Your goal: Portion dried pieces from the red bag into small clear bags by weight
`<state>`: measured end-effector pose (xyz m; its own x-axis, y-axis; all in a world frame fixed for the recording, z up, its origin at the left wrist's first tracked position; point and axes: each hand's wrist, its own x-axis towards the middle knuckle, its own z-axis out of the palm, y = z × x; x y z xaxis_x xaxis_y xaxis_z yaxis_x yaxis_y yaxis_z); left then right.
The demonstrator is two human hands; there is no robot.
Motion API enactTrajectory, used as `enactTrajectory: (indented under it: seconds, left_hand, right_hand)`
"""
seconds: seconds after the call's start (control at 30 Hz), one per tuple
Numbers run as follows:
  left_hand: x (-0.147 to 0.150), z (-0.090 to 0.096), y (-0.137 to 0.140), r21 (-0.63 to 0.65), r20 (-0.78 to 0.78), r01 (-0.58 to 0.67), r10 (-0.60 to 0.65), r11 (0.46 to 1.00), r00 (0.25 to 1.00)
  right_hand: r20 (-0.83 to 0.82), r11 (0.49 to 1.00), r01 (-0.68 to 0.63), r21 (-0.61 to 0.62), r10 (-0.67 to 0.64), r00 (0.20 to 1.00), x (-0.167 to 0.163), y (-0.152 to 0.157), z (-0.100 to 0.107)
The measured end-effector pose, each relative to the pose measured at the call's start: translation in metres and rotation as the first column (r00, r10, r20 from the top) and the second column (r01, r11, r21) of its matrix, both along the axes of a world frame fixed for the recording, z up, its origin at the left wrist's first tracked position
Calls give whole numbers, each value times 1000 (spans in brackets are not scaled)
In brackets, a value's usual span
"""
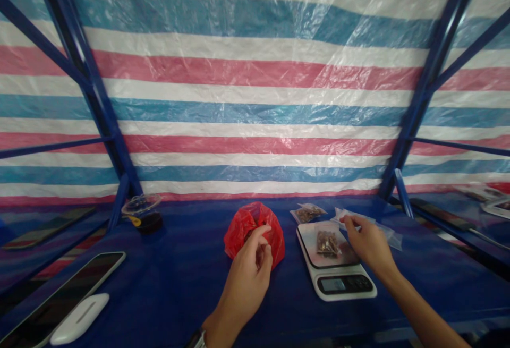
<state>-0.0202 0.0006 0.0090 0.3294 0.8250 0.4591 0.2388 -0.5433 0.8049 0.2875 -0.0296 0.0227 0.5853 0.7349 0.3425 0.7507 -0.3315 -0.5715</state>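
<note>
My left hand (252, 263) is over the mouth of a red plastic bag (235, 234), its fingers curled in toward the thumb. Dark bits show inside the bag's opening; whether my fingertips hold any is hidden. Beside the far right of the white digital scale (313, 279), my right hand (368, 239) pinches the edge of a clear plastic bag (338, 213). On the scale's plate lies a small clear packet (329, 243) of brown dried pieces. The scale's display is lit, but its digits are too blurred to read.
Another filled packet (307, 212) lies behind the scale, and flat clear bags (392, 237) sit behind my right hand. At left are a clear cup of dark liquid (149, 220), a phone (71, 295) and a white case (79, 319). Blue posts (93, 98) frame the striped sheet (255, 87).
</note>
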Motion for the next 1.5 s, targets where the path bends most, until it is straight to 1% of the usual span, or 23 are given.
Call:
enactTrajectory:
  seconds: [0.2,0.43,0.53,0.6,0.67,0.7,0.73,0.8,0.83,0.87,0.9,0.93,0.97,1.07,1.13,1.23,1.37,1.5]
  left_hand:
    - [1,1,-1,-11,6,2,-2,1000,1000]
    - [1,1,2,-32,1,10,-10,999,1000]
    - [3,1,-1,-42,13,4,-3,999,1000]
    - [11,0,-9,-60,57,-20,23,998,998]
    - [25,-3,-21,-132,142,-51,69,990,987]
    - [34,-4,-27,-195,182,-79,116,978,976]
    - [43,-6,-33,-265,226,-98,160,959,961]
    - [60,-9,-39,-379,335,-113,250,919,908]
    - [67,-9,-40,-447,381,-93,283,890,880]
    - [72,-10,-39,-511,419,-42,292,859,860]
    - [76,-10,-36,-554,458,7,298,832,838]
    - [78,-9,-32,-593,491,44,317,804,812]
    - [78,-9,-27,-624,519,70,346,778,782]
    - [74,-10,-10,-690,576,101,459,717,677]
    - [72,-13,1,-712,595,128,496,691,632]
    - [73,-20,13,-726,602,156,509,670,615]
    - [76,-29,22,-733,606,165,523,660,599]
    - [76,-32,24,-727,619,186,513,661,594]
  right_hand:
    - [-4,999,-29,-28,29,1000,-2,0,-3]
    - [-34,999,-5,-37,4,999,-4,0,-4]
    - [-67,999,-17,-37,14,998,-4,0,-2]
    - [-91,998,-54,-23,51,995,-8,1,3]
    - [-123,988,-149,28,151,981,-18,1,12]
    - [-143,972,-223,75,232,962,-26,2,18]
    - [-162,943,-307,132,326,931,-35,2,25]
    - [-180,851,-463,248,510,841,-61,4,38]
    - [-175,809,-516,282,572,802,-76,6,45]
    - [-162,780,-552,295,610,776,-91,9,51]
    - [-141,761,-582,286,634,760,-106,13,56]
    - [-111,752,-609,251,647,754,-120,17,60]
    - [-72,754,-623,209,647,759,-133,23,64]
    - [46,788,-610,88,608,792,-162,41,68]
    - [88,809,-587,10,584,807,-174,53,68]
    - [102,821,-567,-68,571,814,-182,66,65]
    - [100,819,-565,-101,573,813,-184,75,64]
    - [100,826,-551,-119,562,821,-182,76,64]
